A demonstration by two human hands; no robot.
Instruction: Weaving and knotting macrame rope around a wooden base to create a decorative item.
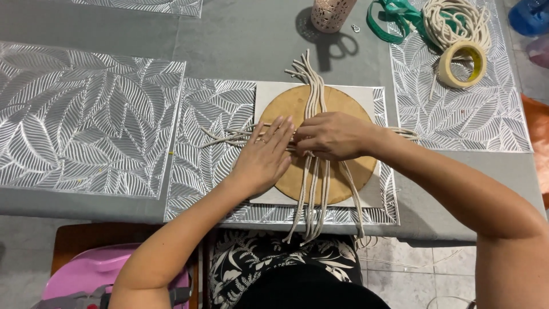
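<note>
Cords (313, 97) of cream cotton lay crossed on a round wooden board (286, 106), held there by both hands.

One bundle ran away from the person and down over the near edge of the table (240, 40), another crossed it sideways under the fingers. The left hand (263, 157) lay flat, its fingers (277, 133) pressed together on the sideways strands, probably so that they would not slide. The right hand (334, 136) was curled just beside the left fingertips, its fingers pinching cords at the crossing, though the exact grip was hidden. The board rested on a white sheet (266, 91) over a silver leaf placemat (211, 114). Well beyond the fingers stood a tape roll (463, 64), a cord coil (454, 23) and a green ribbon (394, 14).
</note>
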